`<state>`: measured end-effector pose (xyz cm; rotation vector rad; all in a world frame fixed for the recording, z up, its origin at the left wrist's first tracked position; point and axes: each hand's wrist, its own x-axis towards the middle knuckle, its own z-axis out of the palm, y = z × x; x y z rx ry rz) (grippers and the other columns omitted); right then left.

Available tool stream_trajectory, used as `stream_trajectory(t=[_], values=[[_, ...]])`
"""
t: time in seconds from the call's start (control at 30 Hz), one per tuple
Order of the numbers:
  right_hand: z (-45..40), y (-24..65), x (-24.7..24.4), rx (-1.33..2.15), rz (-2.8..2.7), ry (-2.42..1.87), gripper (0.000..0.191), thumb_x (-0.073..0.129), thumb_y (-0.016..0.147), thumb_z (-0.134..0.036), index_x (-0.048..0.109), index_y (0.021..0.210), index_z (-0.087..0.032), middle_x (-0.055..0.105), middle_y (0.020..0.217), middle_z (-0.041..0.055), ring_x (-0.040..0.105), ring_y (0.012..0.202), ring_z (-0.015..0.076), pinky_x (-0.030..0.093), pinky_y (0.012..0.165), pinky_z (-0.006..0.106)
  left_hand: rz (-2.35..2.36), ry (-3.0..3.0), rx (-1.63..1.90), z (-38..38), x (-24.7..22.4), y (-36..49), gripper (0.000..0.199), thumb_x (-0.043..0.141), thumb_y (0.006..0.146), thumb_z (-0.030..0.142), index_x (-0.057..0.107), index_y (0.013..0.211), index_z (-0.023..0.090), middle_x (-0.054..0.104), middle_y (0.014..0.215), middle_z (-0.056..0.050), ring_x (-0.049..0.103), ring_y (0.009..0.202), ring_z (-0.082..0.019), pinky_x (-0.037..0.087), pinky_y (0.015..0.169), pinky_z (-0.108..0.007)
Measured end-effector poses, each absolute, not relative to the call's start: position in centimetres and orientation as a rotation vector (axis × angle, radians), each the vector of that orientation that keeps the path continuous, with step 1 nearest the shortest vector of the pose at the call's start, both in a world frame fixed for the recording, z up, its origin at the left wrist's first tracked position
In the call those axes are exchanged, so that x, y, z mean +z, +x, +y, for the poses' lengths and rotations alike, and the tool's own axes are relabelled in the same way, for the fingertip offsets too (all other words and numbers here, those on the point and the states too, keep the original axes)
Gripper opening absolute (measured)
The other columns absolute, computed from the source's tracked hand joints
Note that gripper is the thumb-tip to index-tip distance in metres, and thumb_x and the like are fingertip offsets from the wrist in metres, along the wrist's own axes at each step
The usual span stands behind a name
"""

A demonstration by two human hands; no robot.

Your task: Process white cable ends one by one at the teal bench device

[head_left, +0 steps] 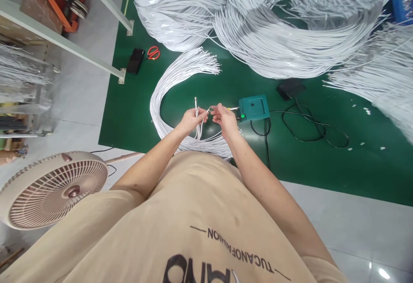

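Note:
My left hand (pixel 192 119) is closed on white cables (pixel 198 131); one end stands upright above its fingers. Another cable end, with thin wire showing, points from the left fingertips toward my right hand (pixel 225 118). The right fingers are pinched at that thin wire, though the exact contact is too small to make out. A curved bundle of white cables (pixel 158 91) lies on the green table around the left hand and passes beneath both hands. Just right of the right hand sits a teal device (pixel 254 107) with a green button and a black cord.
Large heaps of white cables (pixel 274 46) cover the table's far side. Red-handled scissors (pixel 154 53) and a black phone (pixel 135 61) lie at the left, by a white frame leg (pixel 64 38). A black box (pixel 291 88) has a looped cord. A fan (pixel 61 190) stands left.

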<state>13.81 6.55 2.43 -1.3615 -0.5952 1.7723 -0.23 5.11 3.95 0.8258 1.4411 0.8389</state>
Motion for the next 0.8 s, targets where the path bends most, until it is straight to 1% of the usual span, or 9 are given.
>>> stream_trajectory(t=[0.07,0.13,0.23,0.33,0.47,0.57,0.67,0.73,0.8], values=[[6.8,13.6,2.0,1.705,-0.756,-1.419,0.037,0.064,0.074,-0.056,0.068,0.082,-0.020,0.065,0.071,-0.0017,0.053,0.059,0.0087,0.044,0.060,0.023,1.445,0.826,0.830,5.2,3.9,-0.1,0.026,0.074,0.073,0.032,0.062,0.076,0.009,0.061,0.062,-0.002,0.054,0.054,-0.007,0.037,0.052,-0.021],[6.9,13.5,1.6,1.615,-0.988,-1.488,0.026,0.063,0.076,-0.045,0.067,0.078,-0.020,0.065,0.071,-0.0017,0.056,0.064,0.0114,0.044,0.064,0.026,1.445,0.817,0.826,5.2,3.7,0.0,0.025,0.073,0.074,0.031,0.061,0.076,0.009,0.061,0.061,-0.002,0.054,0.054,-0.007,0.037,0.052,-0.020],[6.8,13.6,0.9,1.382,-1.354,-1.586,0.015,0.056,0.081,-0.030,0.065,0.074,-0.019,0.065,0.073,-0.0003,0.057,0.071,0.0147,0.042,0.070,0.028,1.461,0.765,0.839,5.3,3.6,0.3,0.028,0.075,0.072,0.027,0.060,0.090,0.011,0.062,0.064,0.000,0.056,0.055,-0.007,0.037,0.052,-0.020],[6.5,14.2,0.7,1.040,-1.743,-1.586,0.022,0.045,0.088,-0.024,0.063,0.076,-0.019,0.064,0.079,0.0048,0.055,0.079,0.0186,0.040,0.074,0.031,1.436,0.736,0.837,5.5,3.6,0.7,0.044,0.075,0.070,0.020,0.058,0.110,0.014,0.062,0.069,0.002,0.058,0.056,-0.007,0.038,0.053,-0.019],[6.6,15.3,0.5,0.607,-2.266,-1.418,0.030,0.035,0.094,-0.023,0.062,0.084,-0.016,0.062,0.088,0.0114,0.050,0.087,0.0232,0.035,0.079,0.035,1.347,0.691,0.779,5.9,3.6,1.0,0.042,0.072,0.072,0.016,0.061,0.112,0.014,0.058,0.068,0.003,0.057,0.055,-0.006,0.039,0.052,-0.019],[7.6,16.4,0.2,0.550,-2.476,-1.336,0.030,0.035,0.095,-0.022,0.063,0.090,-0.016,0.062,0.091,0.0119,0.049,0.090,0.0245,0.033,0.080,0.037,1.365,0.644,0.736,6.3,2.8,1.1,0.039,0.070,0.071,0.014,0.063,0.109,0.013,0.057,0.067,0.003,0.057,0.055,-0.006,0.038,0.051,-0.019],[9.1,17.8,-0.7,0.575,-2.476,-1.415,0.028,0.038,0.094,-0.023,0.062,0.105,-0.015,0.064,0.101,0.0134,0.050,0.096,0.0266,0.033,0.083,0.039,1.405,0.632,0.703,6.9,1.6,1.3,0.042,0.068,0.072,0.011,0.061,0.113,0.013,0.060,0.069,0.002,0.059,0.056,-0.007,0.039,0.051,-0.019],[10.3,18.7,-1.6,0.560,-2.436,-1.518,0.030,0.041,0.092,-0.020,0.059,0.114,-0.012,0.063,0.108,0.0158,0.049,0.102,0.0282,0.033,0.090,0.041,1.423,0.632,0.680,7.3,0.6,1.4,0.043,0.066,0.072,0.010,0.061,0.115,0.012,0.062,0.070,0.002,0.060,0.057,-0.007,0.040,0.053,-0.020],[11.3,19.4,-2.5,0.589,-2.466,-1.563,0.030,0.043,0.089,-0.015,0.060,0.112,-0.009,0.065,0.107,0.0170,0.050,0.104,0.0285,0.029,0.099,0.044,1.444,0.625,0.662,7.7,-0.4,1.6,0.041,0.065,0.073,0.009,0.060,0.114,0.011,0.063,0.071,0.001,0.062,0.058,-0.008,0.041,0.054,-0.020]])
